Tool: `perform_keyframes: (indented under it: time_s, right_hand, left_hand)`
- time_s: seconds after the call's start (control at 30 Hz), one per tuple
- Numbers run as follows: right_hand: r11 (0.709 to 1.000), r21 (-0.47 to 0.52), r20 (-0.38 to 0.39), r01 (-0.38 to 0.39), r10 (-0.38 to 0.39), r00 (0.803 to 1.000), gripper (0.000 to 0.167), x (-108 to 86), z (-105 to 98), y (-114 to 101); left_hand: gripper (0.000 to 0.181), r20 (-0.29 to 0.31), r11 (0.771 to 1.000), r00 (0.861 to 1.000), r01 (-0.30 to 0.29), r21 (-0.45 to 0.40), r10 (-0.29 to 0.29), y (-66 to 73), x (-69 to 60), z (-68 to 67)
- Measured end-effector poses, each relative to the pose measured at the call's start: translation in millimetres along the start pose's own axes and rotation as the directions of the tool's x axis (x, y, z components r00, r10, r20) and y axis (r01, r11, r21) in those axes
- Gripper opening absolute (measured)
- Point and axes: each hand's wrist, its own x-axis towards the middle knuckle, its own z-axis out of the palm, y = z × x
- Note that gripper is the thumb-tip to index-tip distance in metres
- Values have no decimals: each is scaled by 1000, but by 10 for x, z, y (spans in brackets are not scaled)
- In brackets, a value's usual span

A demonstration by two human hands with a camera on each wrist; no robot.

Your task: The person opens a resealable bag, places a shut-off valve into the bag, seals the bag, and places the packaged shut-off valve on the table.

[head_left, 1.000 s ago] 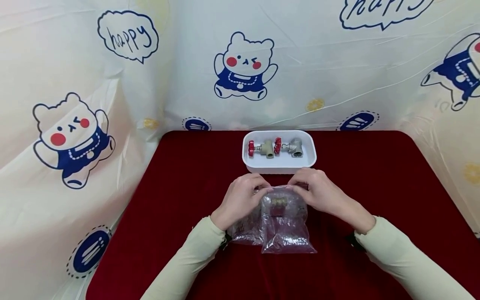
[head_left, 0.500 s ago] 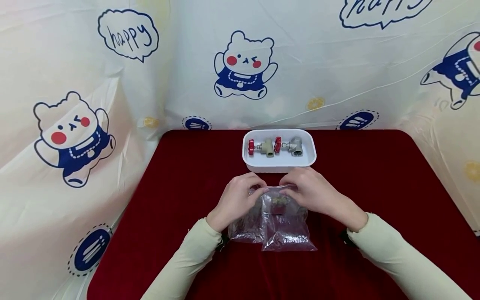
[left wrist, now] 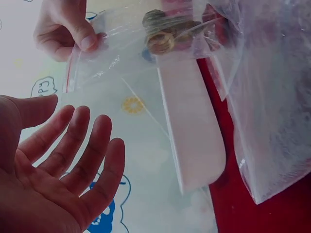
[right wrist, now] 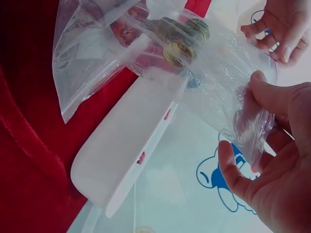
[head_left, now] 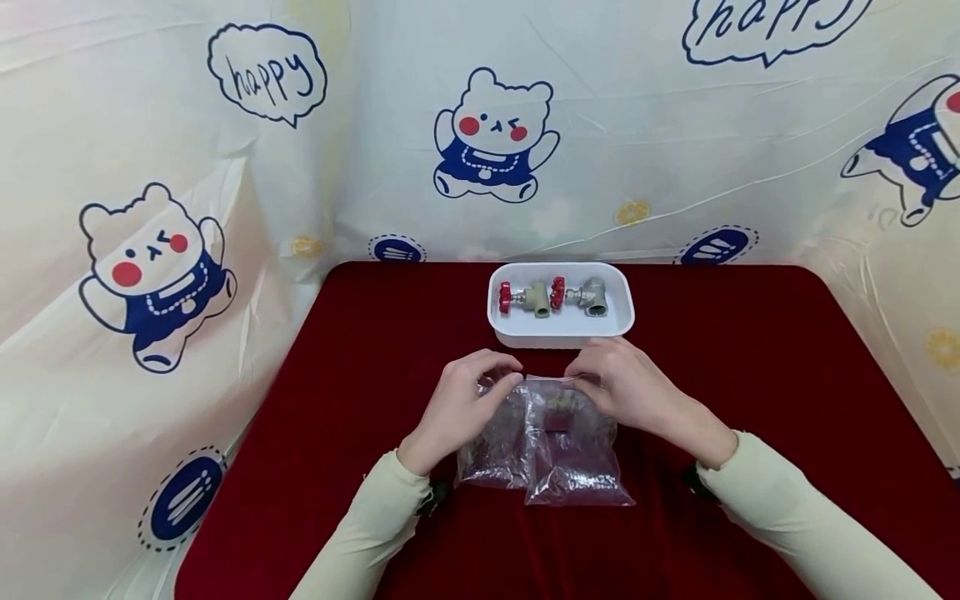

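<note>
In the head view, my right hand (head_left: 626,379) pinches the top edge of a clear zip bag (head_left: 577,475). Inside is a brass-coloured valve (right wrist: 182,41) with round openings and a red part (right wrist: 129,26), blurred by the plastic. My left hand (head_left: 465,400) is off that bag's edge, fingers loosely bent and holding nothing; the left wrist view shows its palm (left wrist: 63,170) apart from the plastic. A second clear bag (head_left: 491,454) lies beside the first, near my left hand; its contents are hard to make out.
A white tray (head_left: 558,340) stands just beyond my hands, holding a tan valve (head_left: 538,298) and a grey valve (head_left: 594,297), both with red handwheels. Dark red cloth (head_left: 375,350) covers the table. A printed curtain (head_left: 637,125) hangs behind and at the sides.
My left hand has let go of the bag's top edge and moved left and a little toward me. My right hand moved slightly left and still pinches the bag.
</note>
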Motion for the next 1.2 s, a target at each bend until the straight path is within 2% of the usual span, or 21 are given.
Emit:
perform_keyframes:
  time_s: [0.33, 0.57, 0.97, 1.2]
  right_hand:
    - [1000, -3, -49, -12, 12, 999, 10, -42, -103, 34]
    - [999, -23, -102, -24, 21, 995, 12, -89, -237, 105]
    - [992, -24, -198, -121, 113, 974, 18, -235, -400, 295]
    - [982, -71, -233, -177, 156, 960, 16, -355, -525, 425]
  left_hand:
    - [14, 23, 1000, 999, 26, 8, -26, -69, -74, 47]
    - [12, 24, 1000, 999, 26, 10, -27, -88, -74, 77]
    - [10, 28, 1000, 999, 29, -6, -28, -85, -88, 114]
    - [10, 36, 1000, 999, 28, -14, -27, -84, -102, 129]
